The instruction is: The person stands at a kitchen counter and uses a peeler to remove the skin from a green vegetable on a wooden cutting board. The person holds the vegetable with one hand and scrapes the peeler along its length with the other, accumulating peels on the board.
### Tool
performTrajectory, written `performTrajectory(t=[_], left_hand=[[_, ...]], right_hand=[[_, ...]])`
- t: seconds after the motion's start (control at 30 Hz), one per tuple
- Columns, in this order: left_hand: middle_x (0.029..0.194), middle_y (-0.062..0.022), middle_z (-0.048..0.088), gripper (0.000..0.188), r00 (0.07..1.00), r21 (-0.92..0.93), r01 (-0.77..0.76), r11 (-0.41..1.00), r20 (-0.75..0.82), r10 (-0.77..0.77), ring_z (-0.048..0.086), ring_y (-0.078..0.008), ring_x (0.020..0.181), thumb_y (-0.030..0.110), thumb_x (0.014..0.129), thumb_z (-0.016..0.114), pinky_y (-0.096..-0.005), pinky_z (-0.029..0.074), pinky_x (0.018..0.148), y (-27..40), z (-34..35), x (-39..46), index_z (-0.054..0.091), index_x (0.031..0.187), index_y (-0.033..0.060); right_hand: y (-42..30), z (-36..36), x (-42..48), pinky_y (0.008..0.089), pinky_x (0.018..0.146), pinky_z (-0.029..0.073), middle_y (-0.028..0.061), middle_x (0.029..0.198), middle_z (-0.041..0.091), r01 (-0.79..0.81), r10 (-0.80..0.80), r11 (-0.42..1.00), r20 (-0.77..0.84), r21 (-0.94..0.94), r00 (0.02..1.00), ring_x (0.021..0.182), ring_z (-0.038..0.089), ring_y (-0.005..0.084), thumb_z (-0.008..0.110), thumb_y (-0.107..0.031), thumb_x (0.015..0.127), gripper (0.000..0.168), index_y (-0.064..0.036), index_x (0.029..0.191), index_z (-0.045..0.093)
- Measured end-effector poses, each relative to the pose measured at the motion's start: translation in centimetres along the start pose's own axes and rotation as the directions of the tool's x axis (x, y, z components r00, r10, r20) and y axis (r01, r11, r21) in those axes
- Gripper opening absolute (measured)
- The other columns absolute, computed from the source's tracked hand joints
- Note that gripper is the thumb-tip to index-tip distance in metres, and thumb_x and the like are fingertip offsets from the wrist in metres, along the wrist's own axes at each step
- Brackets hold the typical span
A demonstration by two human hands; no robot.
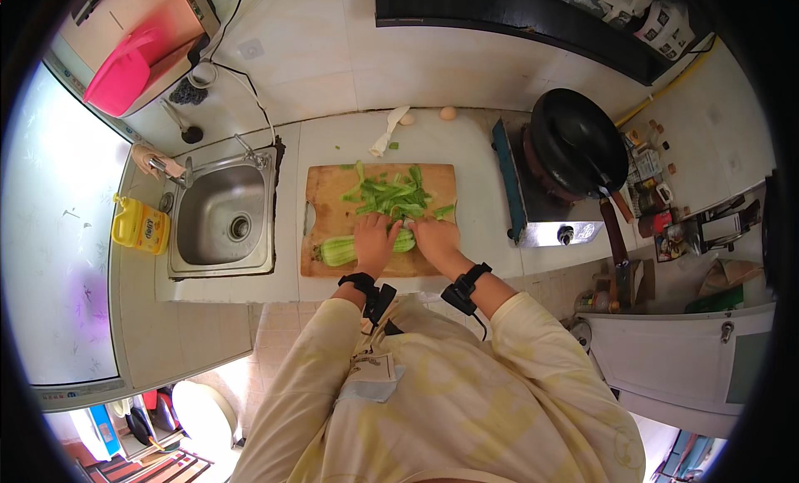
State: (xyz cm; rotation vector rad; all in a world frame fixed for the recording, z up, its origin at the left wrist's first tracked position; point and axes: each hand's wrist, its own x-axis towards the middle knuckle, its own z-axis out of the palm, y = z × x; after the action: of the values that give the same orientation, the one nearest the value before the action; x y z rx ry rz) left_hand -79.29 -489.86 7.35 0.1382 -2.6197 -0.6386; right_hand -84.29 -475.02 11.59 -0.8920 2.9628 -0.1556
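Observation:
A pale green striped zucchini (339,250) lies across the near part of a wooden cutting board (318,189). My left hand (374,242) rests over its middle and holds it down. At its right end is my right hand (437,240), fingers curled inward and close to my left fingertips. A small pale bit shows between the two hands, too hidden to name, and whether my right fingers grip something is unclear. Just beyond my fingers, cut green vegetable strips (390,196) are heaped on the board. One green piece (444,212) sits apart at the board's right.
Left of the board is a steel sink (218,217) with a yellow jug (142,225) beside it. To the right, a black wok (571,139) stands on a gas stove (555,232). Near the wall lie an egg (447,113) and a crumpled white wrapper (388,132).

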Motion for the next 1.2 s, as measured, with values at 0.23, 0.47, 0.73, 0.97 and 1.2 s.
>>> performTrajectory(t=[0.23, 0.47, 0.73, 0.97, 1.2], left_hand=[[0.093, -0.0088, 0.062, 0.014, 0.999, 0.175, -0.042, 0.984, 0.002, 0.043, 0.054, -0.0278, 0.090, 0.017, 0.089, 0.058, -0.0419, 0.042, 0.075, 0.7, -0.4, 0.8, 0.063, 0.093, 0.0051], [0.094, -0.0112, 0.064, 0.022, 0.997, 0.239, 0.055, 0.969, -0.062, -0.041, 0.057, -0.0282, 0.092, 0.014, 0.090, 0.052, -0.0433, 0.042, 0.083, -2.6, 0.8, -0.4, 0.063, 0.108, 0.0073], [0.096, -0.0112, 0.064, 0.024, 0.974, 0.314, 0.072, 0.947, 0.180, -0.134, 0.058, -0.0297, 0.093, 0.023, 0.094, 0.047, -0.0437, 0.041, 0.088, -2.3, -0.6, -3.3, 0.062, 0.101, 0.0067], [0.098, -0.0102, 0.062, 0.023, 0.995, 0.329, 0.083, 0.941, 0.020, -0.095, 0.056, -0.0277, 0.097, 0.023, 0.093, 0.049, -0.0425, 0.037, 0.096, -1.0, -0.8, -4.9, 0.060, 0.102, 0.0058], [0.097, -0.0102, 0.061, 0.020, 0.996, 0.308, 0.094, 0.947, -0.036, -0.087, 0.054, -0.0277, 0.098, 0.021, 0.090, 0.052, -0.0411, 0.037, 0.095, -1.5, -0.3, -5.3, 0.060, 0.099, 0.0051]], right_hand=[[-0.2, -0.1, 0.3, 0.0359, 0.054, 0.049, 0.0083, 0.080, 0.067, -0.017, 0.019, 0.998, 0.030, -0.063, 0.999, 0.071, 0.066, 0.0237, 0.052, -0.024, 0.091, 0.024, -0.009, 0.083, 0.068], [0.4, 1.3, 0.4, 0.0375, 0.051, 0.049, 0.0096, 0.071, 0.065, -0.036, 0.034, 0.997, -0.030, -0.071, 0.999, 0.061, 0.064, 0.0267, 0.048, -0.033, 0.094, 0.037, -0.007, 0.074, 0.066], [0.2, -1.4, 0.8, 0.0405, 0.048, 0.044, 0.0084, 0.060, 0.062, 0.025, -0.023, 0.999, 0.071, -0.031, 0.997, 0.055, 0.061, 0.0273, 0.048, -0.038, 0.091, 0.043, -0.008, 0.066, 0.065], [-2.5, 0.4, 1.8, 0.0398, 0.050, 0.043, 0.0080, 0.057, 0.060, 0.212, -0.203, 0.976, 0.136, -0.050, 0.970, 0.054, 0.058, 0.0253, 0.050, -0.036, 0.090, 0.044, -0.008, 0.059, 0.064], [-3.0, -0.1, 2.1, 0.0399, 0.052, 0.046, 0.0093, 0.062, 0.064, 0.232, -0.190, 0.963, 0.263, -0.137, 0.946, 0.057, 0.062, 0.0261, 0.053, -0.036, 0.086, 0.040, -0.008, 0.063, 0.067]])
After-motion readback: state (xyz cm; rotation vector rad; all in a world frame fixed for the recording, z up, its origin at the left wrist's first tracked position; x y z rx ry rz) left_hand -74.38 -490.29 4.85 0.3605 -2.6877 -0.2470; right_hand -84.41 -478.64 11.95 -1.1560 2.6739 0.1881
